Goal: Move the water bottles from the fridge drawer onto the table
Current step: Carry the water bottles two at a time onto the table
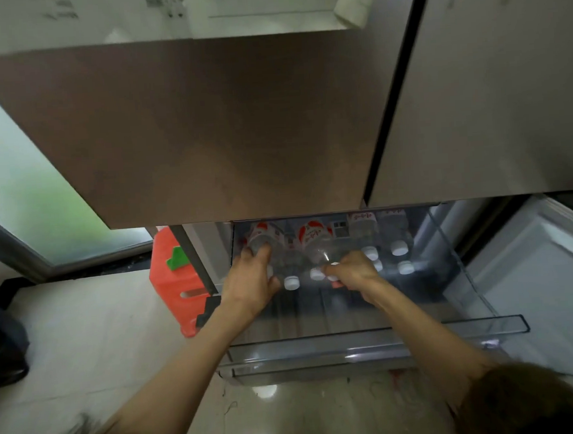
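Water bottles (317, 245) with white caps and red labels lie packed in the clear fridge drawer (380, 340), pulled out at lower centre of the frame. Left hand (252, 276) has its fingers wrapped round the leftmost bottle (263, 238). Right hand (352, 271) curls over another bottle's neck, looks like gripping it. Orange stool (171, 281) sits left of the drawer.

hands: 2 (252, 276) | water bottles (317, 245): at least 6 lying by the hands, exact count unclear | white caps (291, 282): 6 visible | drawer (380, 340): 1 | red stool (178, 280): 1 left of hands
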`<state>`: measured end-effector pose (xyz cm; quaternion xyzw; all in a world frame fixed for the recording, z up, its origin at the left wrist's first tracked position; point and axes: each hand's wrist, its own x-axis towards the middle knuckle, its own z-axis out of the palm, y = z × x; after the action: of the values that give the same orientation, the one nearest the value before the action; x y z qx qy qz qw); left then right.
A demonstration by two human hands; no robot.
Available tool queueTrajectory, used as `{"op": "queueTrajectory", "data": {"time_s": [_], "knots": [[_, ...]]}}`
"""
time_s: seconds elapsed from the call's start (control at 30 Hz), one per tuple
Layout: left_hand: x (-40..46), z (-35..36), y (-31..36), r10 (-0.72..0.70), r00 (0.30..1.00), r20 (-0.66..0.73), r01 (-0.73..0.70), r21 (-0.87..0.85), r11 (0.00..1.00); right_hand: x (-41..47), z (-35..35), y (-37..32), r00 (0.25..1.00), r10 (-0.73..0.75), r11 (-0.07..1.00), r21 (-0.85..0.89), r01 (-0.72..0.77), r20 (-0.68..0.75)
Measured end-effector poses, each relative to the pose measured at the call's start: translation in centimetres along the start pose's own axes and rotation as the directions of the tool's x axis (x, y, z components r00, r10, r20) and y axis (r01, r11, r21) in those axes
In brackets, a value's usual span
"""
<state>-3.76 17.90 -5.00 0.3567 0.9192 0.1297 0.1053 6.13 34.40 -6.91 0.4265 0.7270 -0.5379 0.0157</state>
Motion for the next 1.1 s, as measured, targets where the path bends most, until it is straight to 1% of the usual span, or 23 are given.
{"op": "queueTrajectory", "data": {"time_s": [0.1,0.17,0.27,0.33,0.37,0.43,0.53,0.7,0.83,0.9,0.97,1.03,1.1], "knots": [[-1.3,-1.3,0.4,0.036,0.992,-0.117,-0.041,-0.039,0.998,-1.8,-0.9,0.5,0.993,-0.083,0.991,-0.110,0.074,-0.081],[-2.2,-1.8,0.5,0.076,0.980,-0.186,-0.087,-0.050,0.995,-2.9,-1.5,0.5,0.973,-0.150,0.984,-0.120,0.130,-0.175],[-3.4,-2.7,0.6,0.064,0.942,-0.330,-0.109,-0.119,0.987,-4.2,-2.3,-0.3,0.924,-0.228,0.974,-0.083,0.213,-0.308],[-3.6,-3.7,0.6,0.044,0.902,-0.429,-0.129,-0.172,0.977,-4.8,-2.7,-1.1,0.877,-0.302,0.953,-0.125,0.276,-0.373],[-3.5,-4.1,0.6,0.044,0.891,-0.452,-0.140,-0.182,0.973,-5.1,-3.0,-1.7,0.855,-0.340,0.940,-0.155,0.303,-0.392],[-3.6,-4.6,0.5,0.059,0.896,-0.441,-0.159,-0.194,0.968,-5.4,-3.3,-2.5,0.827,-0.401,0.915,-0.219,0.340,-0.395],[-4.4,-4.5,0.3,0.060,0.916,-0.398,-0.171,-0.249,0.953,-5.9,-3.3,-2.8,0.820,-0.448,0.885,-0.305,0.351,-0.356],[-5.3,-4.0,-0.1,0.149,0.919,-0.365,-0.226,-0.181,0.957,-6.5,-2.7,-1.7,0.831,-0.460,0.863,-0.378,0.335,-0.314],[-5.3,-3.0,-0.4,0.167,0.929,-0.331,-0.224,-0.143,0.964,-6.5,-2.2,-0.1,0.860,-0.433,0.878,-0.341,0.335,-0.270],[-5.2,-2.4,-0.4,0.162,0.935,-0.315,-0.209,-0.122,0.970,-6.5,-2.2,0.4,0.859,-0.433,0.884,-0.316,0.345,-0.274],[-5.0,-2.0,-0.5,0.146,0.932,-0.333,-0.195,-0.119,0.974,-6.3,-2.2,0.5,0.852,-0.445,0.883,-0.292,0.366,-0.275],[-4.7,-1.7,-0.9,0.123,0.931,-0.344,-0.183,-0.146,0.972,-5.9,-2.2,0.7,0.848,-0.457,0.884,-0.237,0.402,-0.268],[-4.5,-1.6,-1.4,0.080,0.938,-0.337,-0.160,-0.218,0.963,-5.7,-2.4,1.1,0.837,-0.479,0.877,-0.185,0.444,-0.263]]}}
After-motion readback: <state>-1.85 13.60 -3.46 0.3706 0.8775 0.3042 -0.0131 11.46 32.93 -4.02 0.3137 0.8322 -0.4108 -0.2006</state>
